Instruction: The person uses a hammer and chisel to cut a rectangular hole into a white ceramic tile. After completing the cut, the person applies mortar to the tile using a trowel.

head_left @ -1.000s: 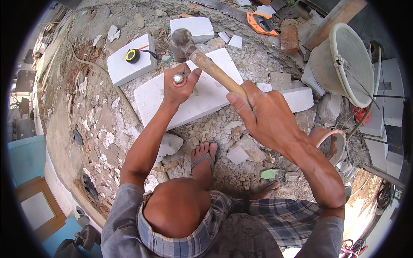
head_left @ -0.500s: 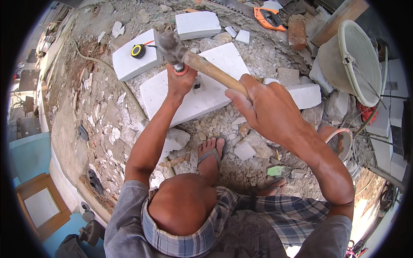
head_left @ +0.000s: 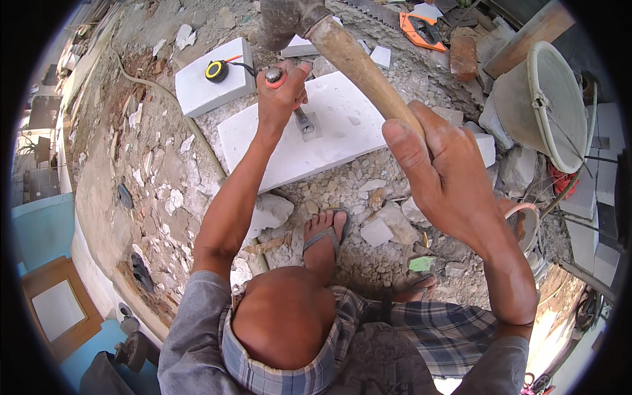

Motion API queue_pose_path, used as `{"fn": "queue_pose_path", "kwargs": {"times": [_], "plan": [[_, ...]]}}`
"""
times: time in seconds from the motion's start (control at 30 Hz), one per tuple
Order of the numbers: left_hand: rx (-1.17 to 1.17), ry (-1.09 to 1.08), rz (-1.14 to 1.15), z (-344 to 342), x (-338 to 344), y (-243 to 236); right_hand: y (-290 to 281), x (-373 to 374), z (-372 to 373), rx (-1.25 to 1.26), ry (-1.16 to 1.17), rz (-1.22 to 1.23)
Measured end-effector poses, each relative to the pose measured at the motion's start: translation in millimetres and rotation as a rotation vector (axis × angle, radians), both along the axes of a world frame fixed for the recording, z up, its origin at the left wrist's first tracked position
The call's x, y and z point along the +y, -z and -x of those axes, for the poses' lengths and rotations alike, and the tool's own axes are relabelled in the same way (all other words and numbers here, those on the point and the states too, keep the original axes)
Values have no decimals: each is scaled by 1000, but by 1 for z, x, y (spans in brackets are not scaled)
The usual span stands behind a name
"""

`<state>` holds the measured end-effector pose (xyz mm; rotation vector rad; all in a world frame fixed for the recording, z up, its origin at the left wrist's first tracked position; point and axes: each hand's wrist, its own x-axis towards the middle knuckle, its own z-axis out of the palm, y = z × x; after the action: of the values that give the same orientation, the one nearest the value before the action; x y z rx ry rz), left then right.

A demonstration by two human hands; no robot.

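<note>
A steel chisel (head_left: 274,75) with a red ring at its top is gripped in my left hand (head_left: 282,99), its blade down in a small square cut on a large white block (head_left: 342,145). My right hand (head_left: 451,181) is closed on the wooden handle of a hammer (head_left: 365,85); its dark head is raised above and beside the chisel's top, apart from it. A yellow and black tape measure (head_left: 216,71) lies on a smaller white block (head_left: 207,92) at the upper left of my left hand.
An orange-handled saw (head_left: 421,36), a red brick (head_left: 463,59) and a wooden plank (head_left: 526,36) lie at the back right. A bucket (head_left: 526,105) and a pot (head_left: 523,224) stand right. Broken rubble and a hose (head_left: 178,105) cover the ground left; my feet (head_left: 319,237) are below the block.
The hammer was down at the chisel's top half a second ago; now it is lifted up and away, nearer the camera, with my right hand. My left hand still holds the chisel.
</note>
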<state>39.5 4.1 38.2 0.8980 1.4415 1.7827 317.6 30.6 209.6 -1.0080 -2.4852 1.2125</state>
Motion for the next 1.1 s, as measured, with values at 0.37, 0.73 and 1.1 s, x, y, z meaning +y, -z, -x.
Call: {"fn": "queue_pose_path", "kwargs": {"times": [0.37,0.73,1.1], "plan": [[213,123,-127,-12,-8,3,-10,-13,1,193,35,-85],[284,132,10,-17,-6,23,-15,-1,10,178,22,-112],[201,79,12,-20,-8,22,-1,-6,9,2,-8,-120]]}}
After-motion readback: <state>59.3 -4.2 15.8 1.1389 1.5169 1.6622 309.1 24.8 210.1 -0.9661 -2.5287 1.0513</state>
